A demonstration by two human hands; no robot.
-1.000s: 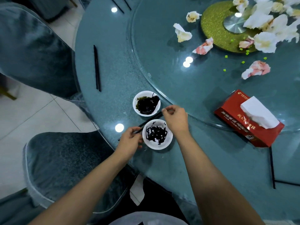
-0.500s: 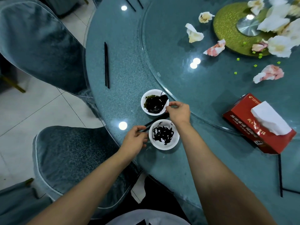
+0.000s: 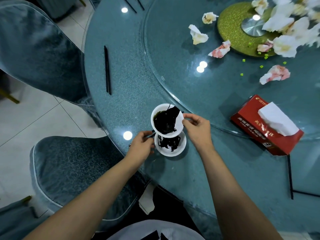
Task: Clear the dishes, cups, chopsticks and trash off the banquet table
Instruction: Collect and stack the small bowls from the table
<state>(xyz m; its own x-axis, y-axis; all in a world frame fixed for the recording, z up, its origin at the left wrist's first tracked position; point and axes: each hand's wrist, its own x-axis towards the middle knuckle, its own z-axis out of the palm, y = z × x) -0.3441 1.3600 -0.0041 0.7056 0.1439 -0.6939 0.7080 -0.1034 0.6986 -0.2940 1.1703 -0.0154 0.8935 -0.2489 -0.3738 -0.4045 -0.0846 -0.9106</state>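
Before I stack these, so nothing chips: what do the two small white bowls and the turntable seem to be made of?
The lifted bowl and the lower bowl look like glazed white ceramic, smooth and glossy, though melamine is possible. The turntable looks like clear glass: the table shows through it, and it mirrors ceiling lights.

left hand (image 3: 141, 148) curled gripping, right hand (image 3: 197, 128) pinching, forearms extended

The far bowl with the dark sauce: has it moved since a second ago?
Yes. The right hand has brought the far bowl toward the person; it now overlaps the near bowl, which stays put.
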